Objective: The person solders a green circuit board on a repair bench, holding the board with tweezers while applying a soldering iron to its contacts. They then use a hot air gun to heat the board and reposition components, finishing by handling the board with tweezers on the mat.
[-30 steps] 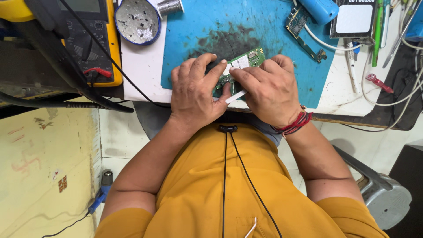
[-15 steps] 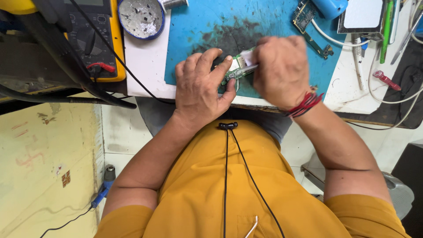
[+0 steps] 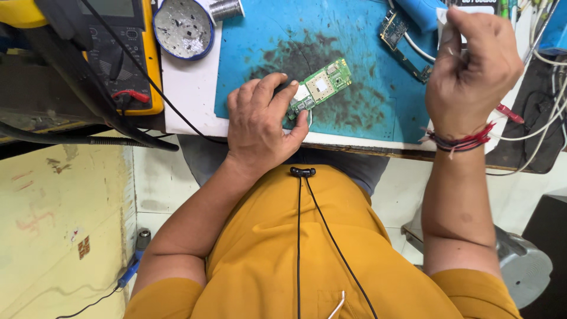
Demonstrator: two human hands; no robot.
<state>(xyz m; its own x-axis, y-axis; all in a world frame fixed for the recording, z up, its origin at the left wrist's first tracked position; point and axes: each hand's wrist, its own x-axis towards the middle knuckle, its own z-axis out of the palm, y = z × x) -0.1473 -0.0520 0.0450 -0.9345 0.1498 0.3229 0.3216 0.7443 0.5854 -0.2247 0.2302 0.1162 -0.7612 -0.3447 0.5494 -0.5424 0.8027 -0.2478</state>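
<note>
Green circuit board (image 3: 319, 88) lies diagonally on the blue mat (image 3: 366, 118), far end pointing up-right; left hand (image 3: 260, 127) pins its near end, right hand (image 3: 472, 65) well apart, curled around something white.

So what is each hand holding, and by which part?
The left hand pins the small green circuit board by its near end on the blue mat. The raised right hand pinches something white; what it is cannot be told.

Open blue mat (image 3: 354, 112) right of green circuit board (image 3: 319, 87). Second board (image 3: 404, 44) and cables (image 3: 546, 118) crowd desk's right edge; round tin (image 3: 183, 26), multimeter (image 3: 121, 53) block left.
</note>
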